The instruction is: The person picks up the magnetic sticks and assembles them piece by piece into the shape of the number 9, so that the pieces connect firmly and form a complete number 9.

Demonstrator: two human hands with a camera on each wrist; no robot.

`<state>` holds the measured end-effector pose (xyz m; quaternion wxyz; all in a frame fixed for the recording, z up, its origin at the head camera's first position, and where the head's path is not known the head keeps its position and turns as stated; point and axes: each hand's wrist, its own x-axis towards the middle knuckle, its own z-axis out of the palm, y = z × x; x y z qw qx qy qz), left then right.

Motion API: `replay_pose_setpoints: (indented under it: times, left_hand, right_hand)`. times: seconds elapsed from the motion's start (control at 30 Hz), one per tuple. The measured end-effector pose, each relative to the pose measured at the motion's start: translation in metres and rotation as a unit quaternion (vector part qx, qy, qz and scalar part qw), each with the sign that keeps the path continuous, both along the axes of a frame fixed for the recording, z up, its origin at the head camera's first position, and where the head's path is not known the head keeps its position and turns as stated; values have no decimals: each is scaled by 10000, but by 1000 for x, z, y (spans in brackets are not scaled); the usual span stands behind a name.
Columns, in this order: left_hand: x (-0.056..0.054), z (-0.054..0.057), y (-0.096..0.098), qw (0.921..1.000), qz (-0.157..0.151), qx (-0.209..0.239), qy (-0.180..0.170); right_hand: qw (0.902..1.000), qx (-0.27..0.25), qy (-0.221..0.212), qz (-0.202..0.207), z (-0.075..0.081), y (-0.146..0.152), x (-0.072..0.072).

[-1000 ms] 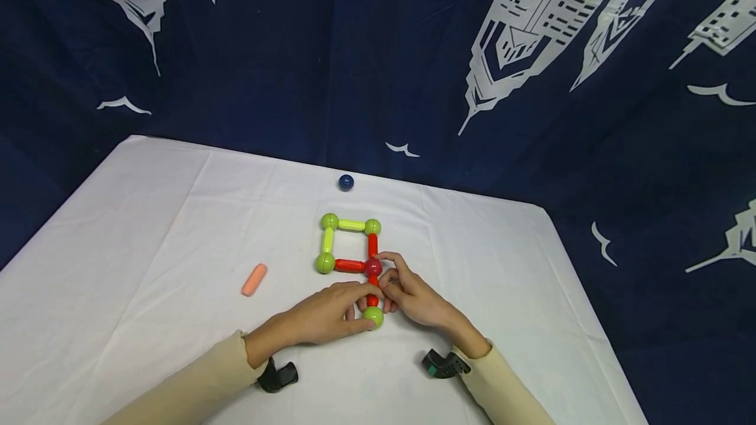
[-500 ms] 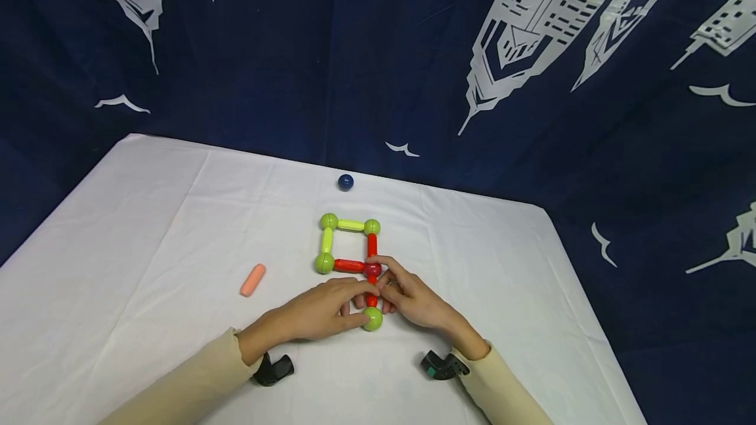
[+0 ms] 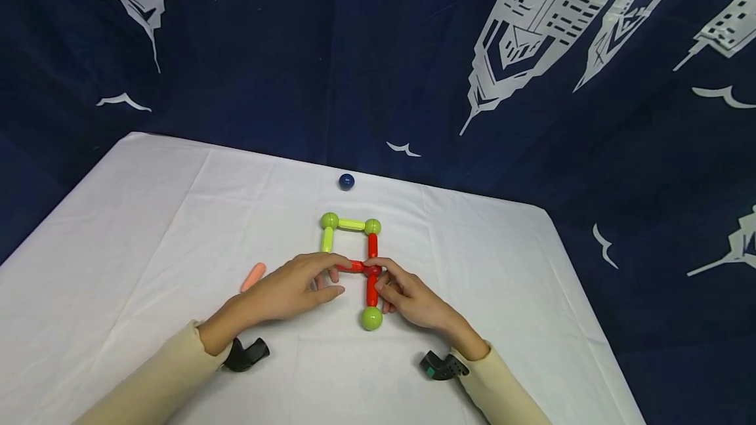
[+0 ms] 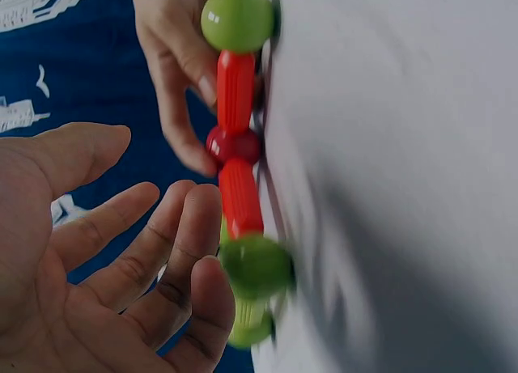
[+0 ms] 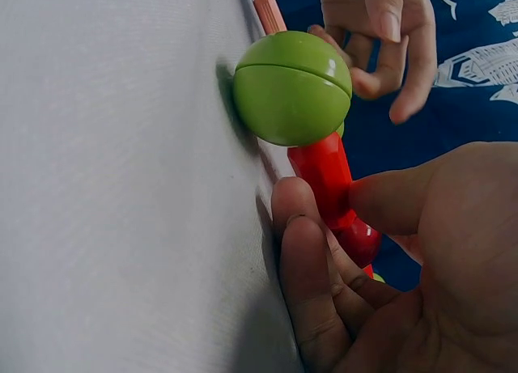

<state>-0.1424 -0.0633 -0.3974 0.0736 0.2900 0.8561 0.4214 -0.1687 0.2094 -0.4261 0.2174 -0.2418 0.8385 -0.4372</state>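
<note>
A flat figure of rods and balls lies on the white cloth. Two yellow-green rods [image 3: 352, 224] and two red rods form a square, with a red ball [image 4: 233, 145] at its near right corner. From that ball another red rod [image 3: 371, 292] runs toward the person, ending in a green ball [image 3: 371, 319]. My right hand [image 3: 419, 300] pinches this rod between thumb and fingers, its index finger over the red ball. Spread and holding nothing, my left hand [image 3: 289, 287] hovers by the square's near left corner. In the head view it hides the green corner ball [image 4: 257, 266] there.
An orange rod [image 3: 253, 277] lies loose to the left, partly behind the left hand. Beyond the square sits a dark blue ball [image 3: 346, 182], near the table's far edge. A navy curtain [image 3: 283, 84] with white buildings hangs behind the table.
My left hand has let go of the near green ball and moved left and away from the person, to the square's near left corner. The right hand has stayed at the rod.
</note>
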Motion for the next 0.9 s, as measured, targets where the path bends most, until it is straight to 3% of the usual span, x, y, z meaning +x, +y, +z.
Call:
replay_pose_setpoints:
  times: [0.23, 0.43, 0.53, 0.77, 0.9]
  left_hand:
    - [1, 4, -33, 9999, 131, -9, -26]
    - [-3, 13, -69, 9972, -358, -341, -560]
    - [-7, 14, -84, 9955, -463, -452, -695]
    - [-11, 13, -103, 9880, -641, -584, -1276]
    - [-11, 10, -107, 9858, -574, -714, -1406]
  right_hand:
    - [9999, 96, -62, -50, 2, -1, 1]
    - [10000, -2, -40, 83, 22, -8, 8]
    - [9999, -45, -22, 117, 31, -10, 11]
    - [10000, 10, -73, 62, 31, -10, 12]
    - [9999, -1, -60, 99, 29, -10, 10]
